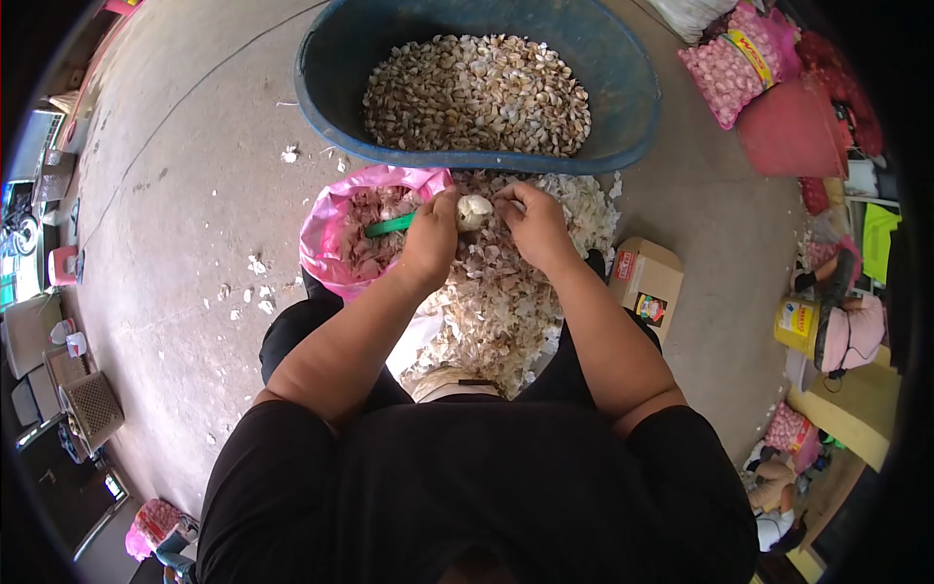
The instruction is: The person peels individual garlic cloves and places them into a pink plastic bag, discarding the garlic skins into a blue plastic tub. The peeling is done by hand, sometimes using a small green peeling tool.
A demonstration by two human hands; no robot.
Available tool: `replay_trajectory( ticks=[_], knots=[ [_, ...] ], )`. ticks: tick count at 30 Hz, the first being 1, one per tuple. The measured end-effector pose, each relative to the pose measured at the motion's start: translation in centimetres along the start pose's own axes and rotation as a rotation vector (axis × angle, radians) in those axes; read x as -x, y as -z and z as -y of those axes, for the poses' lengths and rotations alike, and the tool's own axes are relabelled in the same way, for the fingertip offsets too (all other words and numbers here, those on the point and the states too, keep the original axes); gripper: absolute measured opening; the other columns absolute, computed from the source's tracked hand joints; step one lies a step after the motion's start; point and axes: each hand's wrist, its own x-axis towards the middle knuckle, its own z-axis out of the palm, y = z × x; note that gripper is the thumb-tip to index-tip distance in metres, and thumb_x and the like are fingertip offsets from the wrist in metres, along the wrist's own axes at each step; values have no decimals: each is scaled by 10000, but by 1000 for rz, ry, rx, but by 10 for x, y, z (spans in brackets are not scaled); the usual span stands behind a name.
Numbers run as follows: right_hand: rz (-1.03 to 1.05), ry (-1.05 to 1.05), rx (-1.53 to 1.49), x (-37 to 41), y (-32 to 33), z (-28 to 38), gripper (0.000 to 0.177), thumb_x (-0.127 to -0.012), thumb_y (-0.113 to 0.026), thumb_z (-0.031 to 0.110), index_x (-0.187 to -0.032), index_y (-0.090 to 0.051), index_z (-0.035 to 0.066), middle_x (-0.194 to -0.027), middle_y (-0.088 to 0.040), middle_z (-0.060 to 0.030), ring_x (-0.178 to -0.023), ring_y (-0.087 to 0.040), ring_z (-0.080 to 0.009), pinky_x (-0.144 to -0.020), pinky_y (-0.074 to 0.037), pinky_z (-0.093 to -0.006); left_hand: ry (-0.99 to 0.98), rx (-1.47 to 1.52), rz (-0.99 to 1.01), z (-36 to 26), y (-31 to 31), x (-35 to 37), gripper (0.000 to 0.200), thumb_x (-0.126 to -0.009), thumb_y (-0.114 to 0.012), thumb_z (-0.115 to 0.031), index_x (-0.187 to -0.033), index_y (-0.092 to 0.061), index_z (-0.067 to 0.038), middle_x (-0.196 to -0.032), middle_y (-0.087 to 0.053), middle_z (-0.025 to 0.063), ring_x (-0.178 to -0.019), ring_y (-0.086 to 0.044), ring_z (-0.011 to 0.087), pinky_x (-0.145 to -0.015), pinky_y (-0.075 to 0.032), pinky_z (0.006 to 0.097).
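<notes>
My left hand [432, 234] is closed around a flat green handle [390, 226] that juts out to the left; its other end is hidden in the fist. A whitish garlic bulb [474, 211] sits at that hand's fingertips, between my two hands. Close by on the bulb's right, my right hand [534, 222] has its fingers curled in a pinch, and whatever they hold is too small to make out. Below both hands, a heap of papery garlic skins [501, 307] covers my lap. A pink bag [321, 238] of skins stands open beside my left hand.
Ahead stands a large blue tub [467, 161] with loose garlic cloves [477, 92] inside. A cardboard box [647, 282] lies on the right. Farther right are a red bucket [793, 127], a mesh sack of garlic [735, 63] and a yellow bucket [798, 324]. Other people sit at the right edge.
</notes>
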Motion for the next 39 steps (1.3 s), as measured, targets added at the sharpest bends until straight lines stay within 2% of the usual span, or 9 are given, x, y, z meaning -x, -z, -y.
replay_trajectory(
  ticks=[10,13,16,19,25,28,34,37,39],
  knots=[
    [-113,29,-215,16,-20,23,261,-848,-472,250,-739,-518,17,-527,-504,-148,-484,-540,-260,-459,-391,-355,-320,-113,-79,18,-21,2,285,-905,-370,-239,-868,-515,3,-627,-469,8,-527,-424,84,-475,-386,231],
    [-225,74,-248,15,-14,27,270,-852,-463,230,-729,-504,-7,-527,-495,-132,-448,-502,-227,-446,-376,-356,-133,22,30,9,-17,3,227,-881,-370,-192,-811,-504,-23,-652,-494,24,-562,-444,90,-495,-366,219],
    [-102,-93,-387,7,-4,13,289,-875,-450,270,-762,-508,10,-611,-501,-33,-497,-434,-111,-470,-368,-253,134,166,35,-3,-22,6,243,-855,-372,-257,-742,-480,-71,-556,-439,21,-405,-379,115,-353,-278,256],
    [205,-548,-973,3,17,15,311,-872,-452,330,-850,-519,27,-602,-478,-14,-507,-430,-91,-472,-376,-232,276,149,141,-12,-13,1,266,-861,-357,-281,-793,-505,-71,-605,-505,50,-457,-451,138,-399,-348,264],
    [306,-299,-746,0,27,15,152,-824,-549,170,-851,-505,27,-638,-511,-12,-482,-463,-72,-426,-392,-212,316,34,262,-20,-6,-2,328,-880,-375,-343,-908,-528,-54,-737,-564,44,-629,-534,138,-507,-428,267],
    [379,-283,-571,1,30,12,130,-789,-575,59,-890,-503,21,-672,-523,-17,-526,-490,-72,-453,-405,-206,42,-347,304,-17,-6,3,282,-860,-468,-299,-945,-531,-38,-752,-554,29,-655,-530,116,-544,-441,259],
    [410,-128,-498,1,28,7,142,-776,-562,-4,-893,-485,20,-720,-538,-22,-598,-517,-79,-503,-432,-205,-85,-353,227,-8,-5,-1,232,-831,-535,-203,-949,-540,-3,-766,-550,26,-659,-520,91,-556,-440,220],
    [319,-154,-602,3,26,12,105,-764,-573,-12,-836,-500,6,-731,-543,-20,-629,-512,-70,-536,-429,-203,-345,-523,185,-4,-5,-2,222,-835,-523,-194,-925,-540,9,-770,-551,27,-656,-516,85,-551,-438,216],
    [305,-206,-698,5,26,15,97,-755,-581,-15,-814,-506,-1,-739,-544,-20,-640,-510,-69,-546,-427,-204,-162,-330,147,-13,-8,2,213,-838,-514,-193,-914,-539,5,-749,-546,22,-644,-508,83,-549,-436,219]
  ],
)
